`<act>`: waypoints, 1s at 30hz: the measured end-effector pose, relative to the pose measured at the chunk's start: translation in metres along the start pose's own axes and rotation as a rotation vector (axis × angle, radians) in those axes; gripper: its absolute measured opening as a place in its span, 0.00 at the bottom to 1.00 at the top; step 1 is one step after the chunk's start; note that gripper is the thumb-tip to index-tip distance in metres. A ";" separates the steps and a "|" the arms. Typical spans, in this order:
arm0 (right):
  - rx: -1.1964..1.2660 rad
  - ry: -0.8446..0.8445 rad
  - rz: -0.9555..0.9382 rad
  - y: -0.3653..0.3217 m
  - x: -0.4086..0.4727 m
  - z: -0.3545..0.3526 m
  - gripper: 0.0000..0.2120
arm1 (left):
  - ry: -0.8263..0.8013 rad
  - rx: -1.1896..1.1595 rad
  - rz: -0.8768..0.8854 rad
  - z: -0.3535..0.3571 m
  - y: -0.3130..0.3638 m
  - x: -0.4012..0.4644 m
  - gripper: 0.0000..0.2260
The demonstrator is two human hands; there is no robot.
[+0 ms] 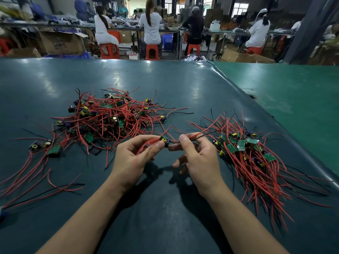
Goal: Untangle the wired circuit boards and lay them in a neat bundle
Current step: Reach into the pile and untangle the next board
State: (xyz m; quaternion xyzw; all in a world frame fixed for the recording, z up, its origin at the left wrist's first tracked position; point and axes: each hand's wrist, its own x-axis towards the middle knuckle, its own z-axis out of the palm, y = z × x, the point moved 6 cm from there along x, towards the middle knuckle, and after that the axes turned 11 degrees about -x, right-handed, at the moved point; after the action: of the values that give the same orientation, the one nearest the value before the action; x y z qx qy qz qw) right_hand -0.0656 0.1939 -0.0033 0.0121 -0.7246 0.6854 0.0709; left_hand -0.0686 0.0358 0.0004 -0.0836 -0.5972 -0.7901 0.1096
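- While the left hand [135,158] pinches one small green circuit board with a yellow-topped capacitor [164,140] between thumb and fingertips, the right hand [197,158] pinches that board's thin black wire [198,136] just to the right of it, both held above the near middle of the dark green table mat [165,79].
- The board's red leads [146,143] run back under the left fingers, blurred; whether they are free of the heap I cannot tell. If they are caught, a pull would likely drag other boards along or strain a solder joint.
- The grip on the black wire is only a fingertip pinch, so it could slip and let the board swing.
- Laying this one down crosswise on the sorted bundle of boards with red wires [256,158], at the right, would spoil its rough alignment, since its loose wire ends fan out and would catch easily.
- Count: two hands, one board in hand, one tangled heap of boards and red wires [110,118] at far left, one sorted bundle at right.
- Boards in each pile are too many and too overlapped to count; a few strays [54,150] lie at the heap's left edge.
- Four seated workers show at the far benches, on red plastic stools [109,50].
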 end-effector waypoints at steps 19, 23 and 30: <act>0.074 -0.075 0.024 0.002 -0.002 0.004 0.05 | -0.123 0.004 -0.106 0.003 -0.007 0.000 0.10; 0.098 -0.072 0.038 0.001 -0.001 0.001 0.05 | -0.187 0.040 -0.148 0.006 -0.011 -0.001 0.12; 0.167 -0.232 0.229 0.013 -0.002 0.011 0.15 | -0.299 0.015 -0.198 0.008 -0.013 -0.002 0.12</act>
State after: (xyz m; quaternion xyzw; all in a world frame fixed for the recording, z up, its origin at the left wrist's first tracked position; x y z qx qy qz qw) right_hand -0.0656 0.1831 -0.0167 0.0142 -0.6652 0.7407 -0.0928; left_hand -0.0704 0.0473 -0.0100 -0.1402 -0.6179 -0.7715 -0.0580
